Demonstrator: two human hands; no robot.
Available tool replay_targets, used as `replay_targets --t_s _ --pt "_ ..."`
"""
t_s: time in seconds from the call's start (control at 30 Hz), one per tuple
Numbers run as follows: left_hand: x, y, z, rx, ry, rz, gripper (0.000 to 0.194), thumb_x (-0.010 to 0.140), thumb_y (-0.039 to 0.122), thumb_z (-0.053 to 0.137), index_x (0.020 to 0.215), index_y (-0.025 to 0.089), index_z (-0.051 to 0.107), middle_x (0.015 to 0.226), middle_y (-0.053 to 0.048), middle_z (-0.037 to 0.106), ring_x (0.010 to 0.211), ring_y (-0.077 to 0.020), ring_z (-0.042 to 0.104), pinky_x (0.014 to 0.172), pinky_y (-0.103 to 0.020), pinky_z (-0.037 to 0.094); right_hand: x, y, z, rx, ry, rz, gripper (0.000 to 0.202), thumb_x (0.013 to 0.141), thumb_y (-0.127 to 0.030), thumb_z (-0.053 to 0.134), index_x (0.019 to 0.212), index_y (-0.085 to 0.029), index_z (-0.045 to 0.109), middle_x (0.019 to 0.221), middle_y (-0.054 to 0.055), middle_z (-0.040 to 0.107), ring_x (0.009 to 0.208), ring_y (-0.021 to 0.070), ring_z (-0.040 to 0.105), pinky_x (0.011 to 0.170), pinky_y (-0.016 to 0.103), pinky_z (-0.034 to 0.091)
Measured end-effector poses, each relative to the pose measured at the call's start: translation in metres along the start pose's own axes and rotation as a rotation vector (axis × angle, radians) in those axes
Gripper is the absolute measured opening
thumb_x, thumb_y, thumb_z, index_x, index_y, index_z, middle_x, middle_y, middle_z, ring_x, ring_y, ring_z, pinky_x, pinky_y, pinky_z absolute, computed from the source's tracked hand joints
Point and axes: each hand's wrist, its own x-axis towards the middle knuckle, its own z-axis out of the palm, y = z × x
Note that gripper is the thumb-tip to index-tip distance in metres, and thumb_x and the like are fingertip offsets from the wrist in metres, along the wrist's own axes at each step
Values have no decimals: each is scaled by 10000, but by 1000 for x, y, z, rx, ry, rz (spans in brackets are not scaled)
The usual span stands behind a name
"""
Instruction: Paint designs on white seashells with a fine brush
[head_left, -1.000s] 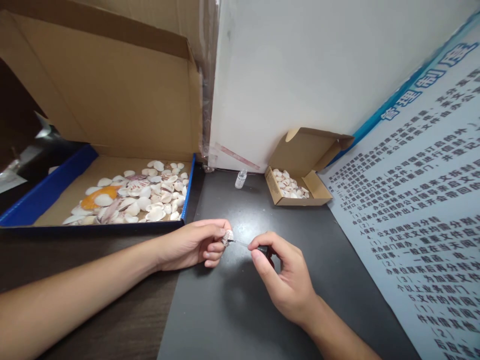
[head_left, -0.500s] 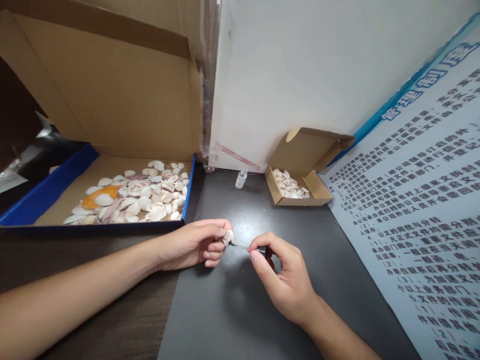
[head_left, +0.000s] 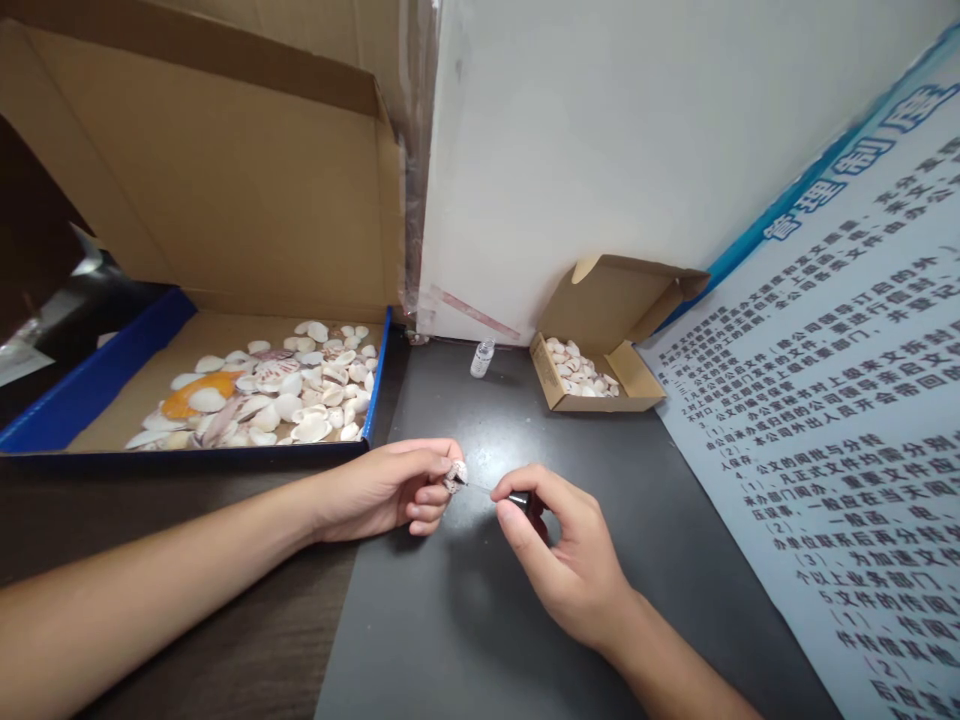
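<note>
Between its fingertips, my left hand (head_left: pixel 405 490) pinches a small speckled shell (head_left: pixel 454 476). My right hand (head_left: pixel 566 545) is closed on a thin brush with a black handle (head_left: pixel 519 500). The brush's fine shaft points left, and its end is at the shell's lower right edge; whether it touches is too small to tell. Beyond my hands, a small clear bottle (head_left: pixel 481 358) with a whitish label stands on the dark grey mat (head_left: pixel 420 620).
At the left lies a large open blue-edged box (head_left: pixel 97 395) with many shells (head_left: pixel 289 405). A small open cardboard box (head_left: pixel 600 403) of shells (head_left: pixel 577 368) sits at the back right. A white board (head_left: pixel 570 150) and a printed poster (head_left: pixel 847 400) stand behind and to the right.
The brush in my right hand has shifted slightly, and more of its black handle shows. My left hand and the shell are almost unmoved.
</note>
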Motion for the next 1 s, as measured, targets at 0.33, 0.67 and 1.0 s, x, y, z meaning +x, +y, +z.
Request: replay_targets --t_s 0.33,0.67,1.0 --pt "0 0 0 6 -4 1 153 913 239 526 788 185 456 572 72 334 509 -82 264 522 -202 301 -1 0 0 14 11 -3 71 917 -200 546 903 -198 615 738 -14 616 579 101 517 549 208 428" --pt "0 -1 -1 3 -12 2 148 924 223 494 789 183 448 573 73 331 510 -81 257 517 -199 301 -1 1 1 26 25 1 74 918 -196 547 896 -199 617 734 -16 610 587 102 515 552 208 426" --pt "0 -1 -1 10 -12 10 144 923 221 495 794 187 442 570 76 331 509 -81 258 519 -201 305 0 1 1 33 13 -15 57 908 -186 561 910 -205 615 746 -22 610 588 96 516 551 197 430"
